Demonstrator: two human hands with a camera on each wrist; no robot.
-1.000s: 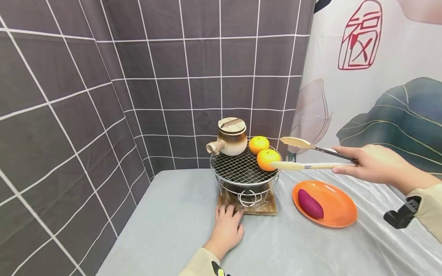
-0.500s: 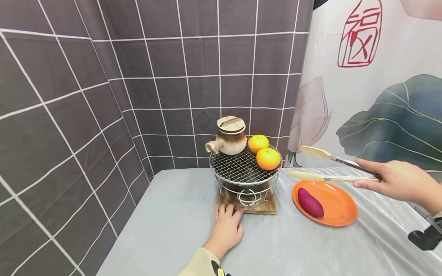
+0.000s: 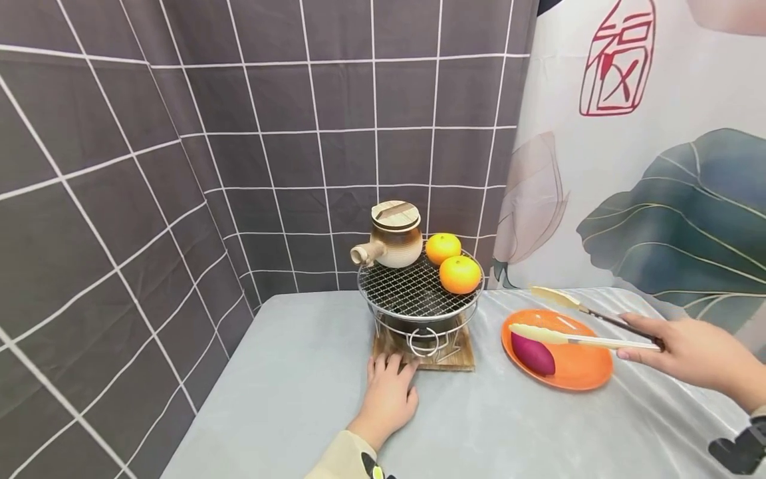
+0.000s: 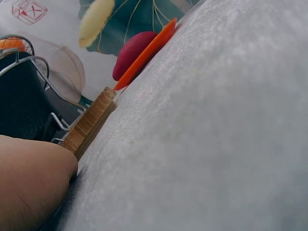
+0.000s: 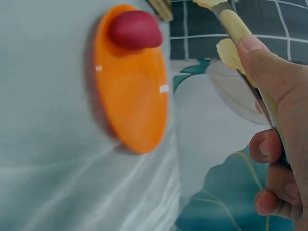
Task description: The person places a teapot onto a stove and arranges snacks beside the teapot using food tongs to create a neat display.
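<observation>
My right hand (image 3: 694, 351) grips a pair of tongs (image 3: 604, 342) with cream tips, its two arms spread apart. In the head view the tips hang over an orange plate (image 3: 583, 369), the nearer one crossing in front of a purple sweet potato (image 3: 534, 356) on the plate's left side. Nothing is between the tips. My left hand (image 3: 387, 402) rests on the table, its fingertips at the front edge of a wooden board (image 3: 462, 359). On that board stands a round grill (image 3: 407, 296) bearing two mandarins, the nearer mandarin (image 3: 459, 275) and the farther mandarin (image 3: 443, 247).
A small lidded clay pot (image 3: 399, 246) sits at the grill's back left, its handle pointing left. A grey cloth (image 3: 269, 399) covers the table. Behind rises a dark tiled-pattern backdrop (image 3: 287, 159), with a printed curtain (image 3: 538, 166) at right.
The tongs have left the nearer mandarin, which stays on the grill. My right hand has moved right and down, bringing the tips over the plate. My left hand stays put.
</observation>
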